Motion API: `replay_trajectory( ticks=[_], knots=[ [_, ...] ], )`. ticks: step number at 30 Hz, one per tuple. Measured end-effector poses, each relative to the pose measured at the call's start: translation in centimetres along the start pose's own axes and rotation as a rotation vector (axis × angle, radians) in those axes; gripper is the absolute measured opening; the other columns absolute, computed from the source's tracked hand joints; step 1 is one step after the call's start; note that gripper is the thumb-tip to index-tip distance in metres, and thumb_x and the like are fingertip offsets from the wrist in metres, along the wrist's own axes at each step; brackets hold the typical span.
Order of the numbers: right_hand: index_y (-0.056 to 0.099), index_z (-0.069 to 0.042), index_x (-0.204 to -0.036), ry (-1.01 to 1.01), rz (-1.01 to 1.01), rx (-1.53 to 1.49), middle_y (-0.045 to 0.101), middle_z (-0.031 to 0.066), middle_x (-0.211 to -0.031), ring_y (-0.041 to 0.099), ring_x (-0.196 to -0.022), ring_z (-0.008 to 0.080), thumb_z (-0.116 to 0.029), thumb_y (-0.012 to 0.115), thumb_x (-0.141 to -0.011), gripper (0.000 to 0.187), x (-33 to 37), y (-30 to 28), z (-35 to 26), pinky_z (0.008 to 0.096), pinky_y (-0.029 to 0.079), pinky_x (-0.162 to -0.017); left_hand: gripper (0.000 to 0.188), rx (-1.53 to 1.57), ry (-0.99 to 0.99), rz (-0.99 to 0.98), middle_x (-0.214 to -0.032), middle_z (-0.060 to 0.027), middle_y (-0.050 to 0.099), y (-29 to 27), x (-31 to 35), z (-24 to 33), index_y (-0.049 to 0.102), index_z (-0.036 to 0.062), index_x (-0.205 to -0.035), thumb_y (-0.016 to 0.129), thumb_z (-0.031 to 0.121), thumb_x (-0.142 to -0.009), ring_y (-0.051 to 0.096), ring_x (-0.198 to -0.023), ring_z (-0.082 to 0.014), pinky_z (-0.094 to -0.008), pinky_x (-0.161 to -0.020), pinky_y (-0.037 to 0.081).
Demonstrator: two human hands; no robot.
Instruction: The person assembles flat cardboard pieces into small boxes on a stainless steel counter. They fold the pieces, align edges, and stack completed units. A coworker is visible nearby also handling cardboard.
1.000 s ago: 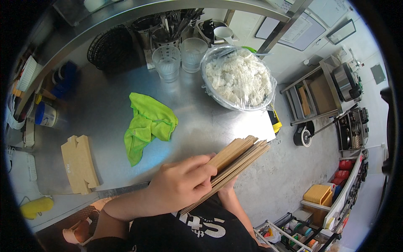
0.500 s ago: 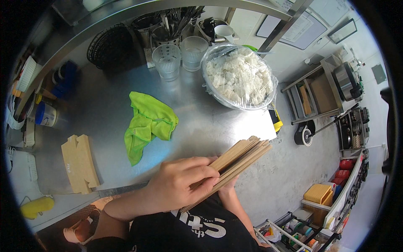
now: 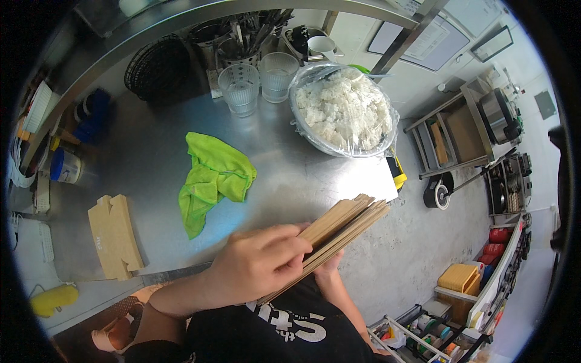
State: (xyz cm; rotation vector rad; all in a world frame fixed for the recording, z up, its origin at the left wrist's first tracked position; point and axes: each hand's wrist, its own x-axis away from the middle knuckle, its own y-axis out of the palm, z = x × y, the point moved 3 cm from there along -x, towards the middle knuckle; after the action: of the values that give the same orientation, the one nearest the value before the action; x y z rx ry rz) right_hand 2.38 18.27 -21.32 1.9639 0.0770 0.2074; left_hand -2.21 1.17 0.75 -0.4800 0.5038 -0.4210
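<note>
A stack of flat brown kraft cardboard pieces [image 3: 339,233], seen edge-on and slanting up to the right, is held close to my body. My left hand [image 3: 266,257] is closed on the near side of the stack, its curled fingers at a gap between the pieces. Behind the stack, my right hand [image 3: 330,264] grips it from the far side; most of its fingers are hidden. A single flat kraft cardboard piece [image 3: 115,236] with notched ends lies on the steel table [image 3: 154,163] at the left. The crumpled lime-green cloth [image 3: 215,181] rests in the middle of the table.
A large bowl of cooked white rice [image 3: 345,112] under cling film stands at the back right. Beside it are two ribbed clear glasses [image 3: 239,91], a cutlery holder [image 3: 239,51] and a black wire basket [image 3: 158,68]. A blue-lidded tub [image 3: 65,164] sits at the left edge.
My left hand's fingers have curled further in against the stack, and the stack has shifted slightly left. Things on the table stay where they were.
</note>
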Motion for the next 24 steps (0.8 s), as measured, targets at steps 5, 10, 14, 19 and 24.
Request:
replay_trajectory(
  ticks=[5, 10, 14, 19, 24],
  knots=[
    [0.042, -0.011, -0.136, -0.006, -0.025, 0.032, 0.047, 0.0091, -0.136, 0.044, -0.126, 0.0287, -0.052, 0.065, -0.081, 0.072, -0.06, 0.32, 0.15, 0.0473, 0.034, -0.105, 0.018, -0.087, 0.029, -0.071, -0.099, -0.0116, 0.063, -0.04, 0.25, 0.04, 0.062, 0.0052, -0.093, 0.066, 0.005, -0.075, 0.067, -0.072, -0.0241, -0.0315, -0.062, 0.056],
    [0.041, -0.011, -0.137, -0.040, -0.058, 0.058, 0.046, 0.0091, -0.137, 0.043, -0.126, 0.0287, -0.053, 0.064, -0.081, 0.074, 0.01, 0.86, -0.13, 0.0472, 0.034, -0.106, 0.020, 0.061, -0.011, -0.038, -0.098, -0.0100, 0.064, 0.00, 0.29, -0.13, 0.067, 0.0065, -0.095, 0.068, 0.003, -0.076, 0.065, -0.071, -0.0216, -0.0312, -0.062, 0.054],
    [0.041, -0.011, -0.137, -0.021, -0.022, 0.054, 0.046, 0.0091, -0.137, 0.043, -0.126, 0.0286, -0.053, 0.064, -0.081, 0.074, 0.11, 0.70, -0.12, 0.0470, 0.033, -0.106, 0.012, 0.071, -0.015, -0.029, -0.093, -0.0096, 0.066, -0.05, 0.23, -0.24, 0.066, 0.0047, -0.090, 0.068, 0.008, -0.079, 0.067, -0.072, -0.0223, -0.0304, -0.060, 0.056],
    [0.040, -0.011, -0.138, -0.033, -0.056, 0.072, 0.046, 0.0090, -0.138, 0.042, -0.127, 0.0284, -0.054, 0.064, -0.081, 0.074, 0.10, 0.56, -0.01, 0.0468, 0.033, -0.106, 0.013, 0.092, -0.018, -0.032, -0.093, -0.0104, 0.066, -0.11, 0.18, -0.24, 0.067, 0.0043, -0.090, 0.070, 0.009, -0.078, 0.068, -0.072, -0.0221, -0.0306, -0.061, 0.056],
    [0.040, -0.011, -0.138, -0.058, -0.074, 0.094, 0.046, 0.0089, -0.138, 0.042, -0.127, 0.0282, -0.054, 0.063, -0.082, 0.074, 0.14, 0.58, -0.06, 0.0465, 0.033, -0.106, 0.014, 0.097, -0.021, -0.049, -0.095, -0.0116, 0.066, -0.23, 0.24, -0.21, 0.067, 0.0035, -0.091, 0.070, 0.008, -0.078, 0.068, -0.074, -0.0226, -0.0306, -0.063, 0.057]
  ],
)
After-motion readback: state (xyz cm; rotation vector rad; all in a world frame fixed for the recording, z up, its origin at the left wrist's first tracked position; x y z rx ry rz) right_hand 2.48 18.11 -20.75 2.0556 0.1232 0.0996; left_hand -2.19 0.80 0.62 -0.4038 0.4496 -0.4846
